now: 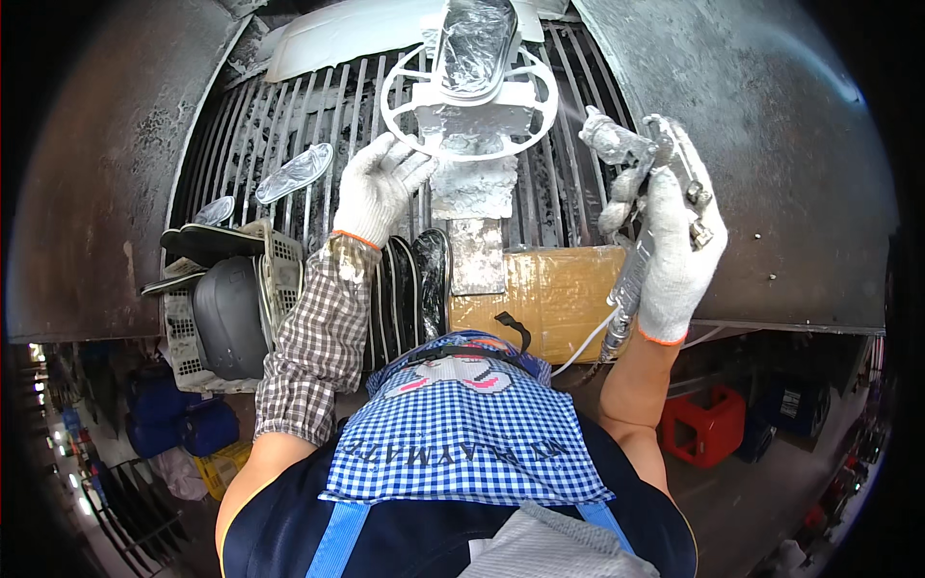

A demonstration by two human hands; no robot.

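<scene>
My left hand [378, 188], in a white knit glove with an orange cuff, is at the near left rim of a white ring-shaped turntable [545, 118]. Its fingers are stretched out and spread, and the fingertips seem to touch the rim. On the turntable stands an oblong piece with rounded ends [478, 48], its middle covered in clear crinkled film. My right hand [679, 236], gloved too, is wrapped round a silver-coated spray gun [617, 142]. The gun's nozzle points left toward the turntable, and a faint mist shows before it. A white hose [586, 342] hangs below.
Two film-covered oval pieces [295, 173] lie on the slatted grate [332, 106] at left. A light plastic basket [281, 279] holds dark cases. Several dark pieces [403, 289] stand beside it. A taped cardboard box [549, 294] is near me. Metal walls [771, 183] flank the grate.
</scene>
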